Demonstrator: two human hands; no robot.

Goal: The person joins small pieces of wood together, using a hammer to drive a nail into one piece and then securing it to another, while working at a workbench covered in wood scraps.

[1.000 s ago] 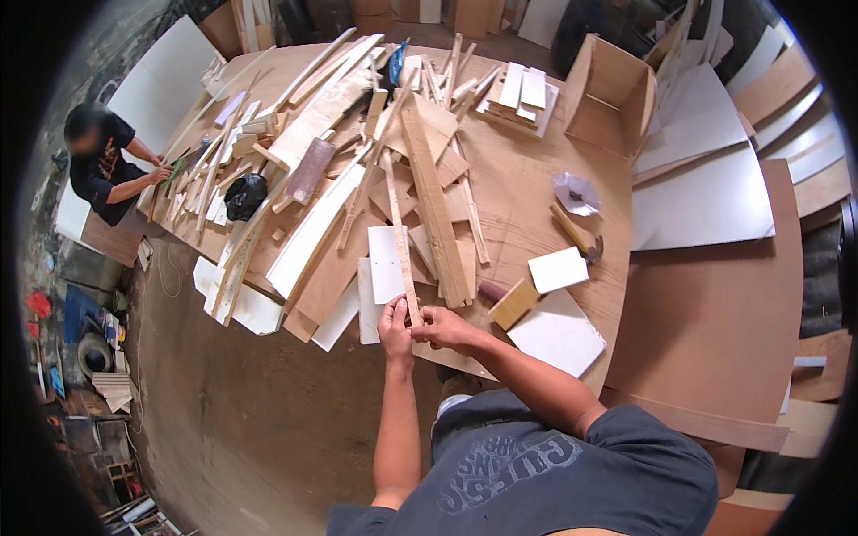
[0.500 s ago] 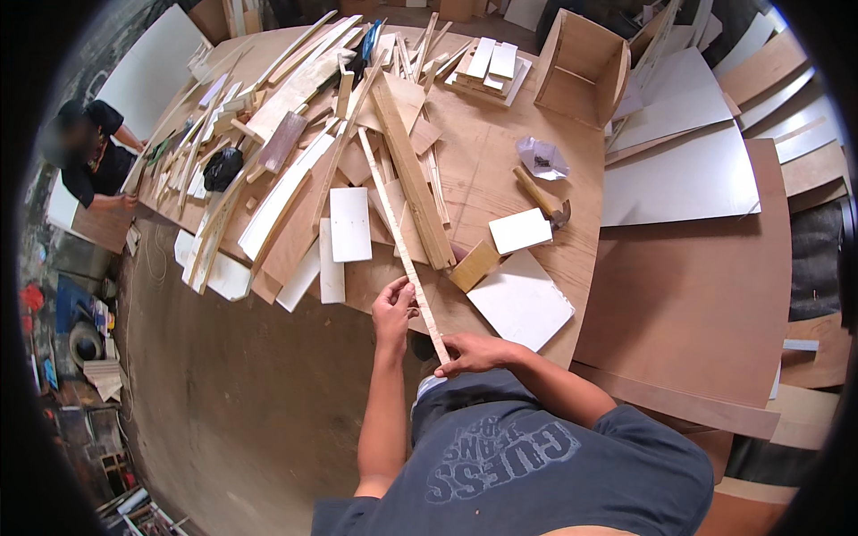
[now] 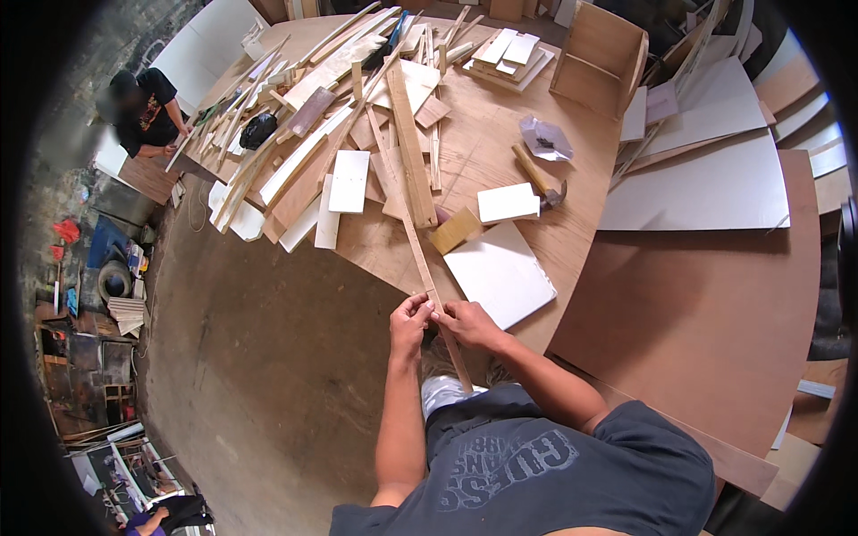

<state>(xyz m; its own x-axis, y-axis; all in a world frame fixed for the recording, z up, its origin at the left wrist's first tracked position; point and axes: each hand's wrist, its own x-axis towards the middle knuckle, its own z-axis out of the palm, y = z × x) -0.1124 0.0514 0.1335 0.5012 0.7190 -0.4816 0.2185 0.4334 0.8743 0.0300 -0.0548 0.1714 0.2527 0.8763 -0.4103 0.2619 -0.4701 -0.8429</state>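
— How is the wooden strip (image 3: 416,248) being held?
— At lower centre, it is being pinched partway along by the narrowed fingertips of the left hand (image 3: 410,325) and the right hand (image 3: 470,323), close together, apparently so that both ends are being balanced.
— Is its far end being supported?
— That cannot be told; it is being extended over the table (image 3: 487,134) toward upper centre, alongside a thick beam (image 3: 410,150).
— And the hammer (image 3: 533,168)?
— Right of centre, beyond a white panel (image 3: 506,275), it is being rested apart from the strip, perhaps so that knocks are being avoided.

Brown floor (image 3: 268,348), mottled grey wall (image 3: 61,174)
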